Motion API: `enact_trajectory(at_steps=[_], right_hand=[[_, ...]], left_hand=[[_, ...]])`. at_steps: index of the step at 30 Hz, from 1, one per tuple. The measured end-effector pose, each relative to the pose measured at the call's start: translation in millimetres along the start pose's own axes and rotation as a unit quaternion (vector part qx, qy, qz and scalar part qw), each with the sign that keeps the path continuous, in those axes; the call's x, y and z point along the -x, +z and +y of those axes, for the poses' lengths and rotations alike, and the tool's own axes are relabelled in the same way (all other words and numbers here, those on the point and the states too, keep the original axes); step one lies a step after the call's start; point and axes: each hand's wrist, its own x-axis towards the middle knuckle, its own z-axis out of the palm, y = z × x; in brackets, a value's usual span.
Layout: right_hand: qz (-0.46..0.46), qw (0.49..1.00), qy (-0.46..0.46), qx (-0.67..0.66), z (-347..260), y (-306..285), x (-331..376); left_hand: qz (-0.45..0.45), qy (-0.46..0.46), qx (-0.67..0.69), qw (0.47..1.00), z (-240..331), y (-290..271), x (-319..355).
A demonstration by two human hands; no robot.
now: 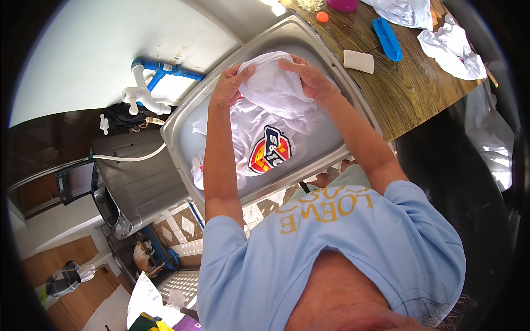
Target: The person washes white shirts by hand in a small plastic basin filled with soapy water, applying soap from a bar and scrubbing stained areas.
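Both hands, left hand (231,84) and right hand (307,74), are closed on a bunched fold of the wet white printed T-shirt (270,110), over the steel sink (182,118) at upper centre of the frame; scrubbing seems underway, and the next rub calls for fists working against each other

The person wears a light blue short-sleeved T-shirt (353,243) with gold lettering across the chest. Both forearms are bare, with no watch or rings visible, though the fingers are partly hidden in folds.
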Motion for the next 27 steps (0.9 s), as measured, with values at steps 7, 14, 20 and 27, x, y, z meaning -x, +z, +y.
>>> enact_trajectory(at_steps=[7, 14, 20, 27], right_hand=[[0.145, 0.987, -0.039, -0.054, 32.6, -1.4, -28.4], [0.029, 0.960, -0.040, -0.277, 65.8, -9.7, -38.6], [-0.058, 0.951, -0.119, -0.278, 66.6, -65.9, -50.7], [0.282, 0.953, 0.001, -0.113, 55.8, 0.2, -42.1]], left_hand=[[0.200, 0.149, -0.299, 0.921, -14.4, 60.8, -21.5], [0.213, 0.369, -0.557, 0.713, -52.0, 70.8, -48.8], [0.168, 0.425, -0.512, 0.728, -57.9, 104.6, -60.1], [0.240, 0.310, -0.516, 0.761, -56.5, 59.1, -69.3]])
